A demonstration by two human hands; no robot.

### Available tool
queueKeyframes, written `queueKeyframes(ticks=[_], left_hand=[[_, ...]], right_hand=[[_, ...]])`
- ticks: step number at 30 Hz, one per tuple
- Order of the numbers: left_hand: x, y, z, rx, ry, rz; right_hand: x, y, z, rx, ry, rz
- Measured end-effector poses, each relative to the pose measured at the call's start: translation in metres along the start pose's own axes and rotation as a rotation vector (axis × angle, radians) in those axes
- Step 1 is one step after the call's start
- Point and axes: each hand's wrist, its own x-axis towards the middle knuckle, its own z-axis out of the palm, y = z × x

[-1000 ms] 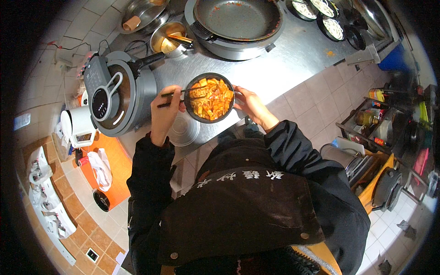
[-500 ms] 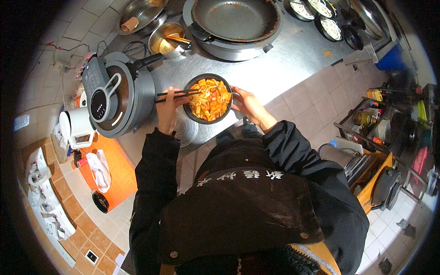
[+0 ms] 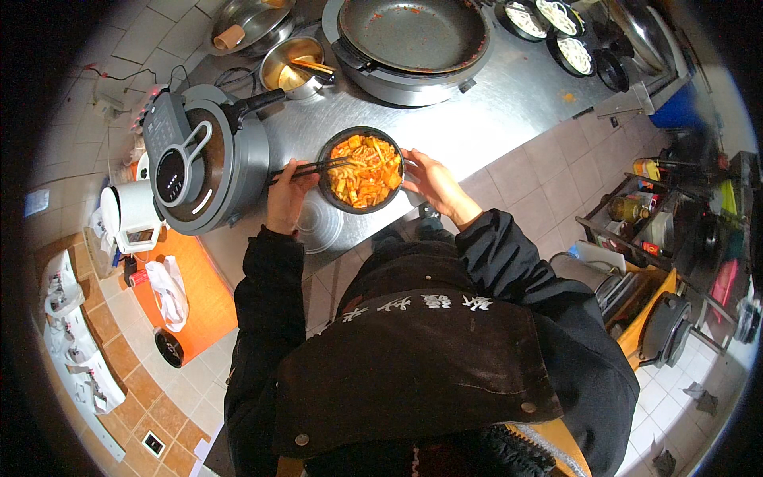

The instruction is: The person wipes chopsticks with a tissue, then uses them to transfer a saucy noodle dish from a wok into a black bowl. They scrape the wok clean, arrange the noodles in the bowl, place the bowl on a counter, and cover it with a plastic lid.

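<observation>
A round black bowl [image 3: 328,199] full of orange-red food [image 3: 364,170] sits on the steel counter [image 3: 477,119] in front of me. My left hand [image 3: 288,195] grips dark chopsticks [image 3: 316,167] whose tips reach into the food. My right hand [image 3: 430,181] holds the bowl's right rim. A clear round lid [image 3: 318,226] lies on the counter just under the bowl, near my left hand.
A grey electric cooker [image 3: 199,159] stands left of the bowl. A large dark pan [image 3: 413,36] sits behind, with a small steel pot [image 3: 290,67] beside it. Small dishes [image 3: 548,24] line the far right. A rack with bottles [image 3: 636,211] stands on the right.
The bowl has come slightly lower and nearer to me. My left hand moved the chopsticks' tips across the food.
</observation>
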Motion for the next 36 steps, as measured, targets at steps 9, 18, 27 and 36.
queueKeyframes(ticks=[9,18,27,36], left_hand=[[-0.007,0.002,-0.022,-0.009,-0.027,-0.025],[-0.015,0.004,-0.024,-0.101,-0.012,0.067],[-0.051,0.029,0.026,0.102,0.025,0.241],[-0.095,0.072,0.059,0.787,0.16,0.43]], right_hand=[[-0.001,0.001,-0.002,-0.009,-0.023,0.005],[-0.004,-0.001,0.0,-0.016,-0.035,0.006],[0.0,0.003,-0.004,0.032,-0.069,0.001],[-0.001,0.005,-0.005,0.024,-0.053,-0.016]])
